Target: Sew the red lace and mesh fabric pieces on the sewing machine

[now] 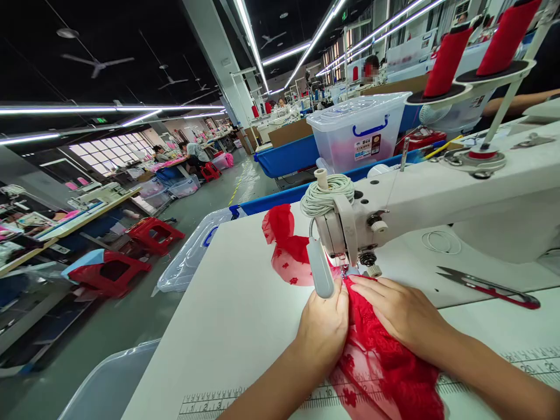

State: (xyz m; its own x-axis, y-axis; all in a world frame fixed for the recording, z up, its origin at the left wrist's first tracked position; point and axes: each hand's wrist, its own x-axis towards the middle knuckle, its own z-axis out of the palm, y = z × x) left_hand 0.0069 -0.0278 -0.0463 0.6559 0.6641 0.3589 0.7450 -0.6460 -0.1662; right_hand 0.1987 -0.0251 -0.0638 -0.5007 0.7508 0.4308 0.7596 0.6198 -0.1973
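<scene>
Red floral lace and mesh fabric (371, 326) lies bunched under the needle of a white sewing machine (345, 233) and trails toward me over the table edge. My left hand (324, 326) pinches its left edge close to the presser foot (345, 270). On the other side, my right hand (405, 312) grips the bunched lace, fingers together on top and thumb hidden. Beyond the needle, a sheer red piece (289, 259) with small flowers spreads on the white table. A grey oval plate on the machine head covers part of the left fingers' surroundings.
Thread snips (490, 287) with red handles lie right of my right hand. A printed ruler (214, 403) runs along the table's near edge. Red thread cones (448, 61) stand above the machine. Clear lidded bins (359, 131) and red stools (107, 273) stand around; people sit farther off.
</scene>
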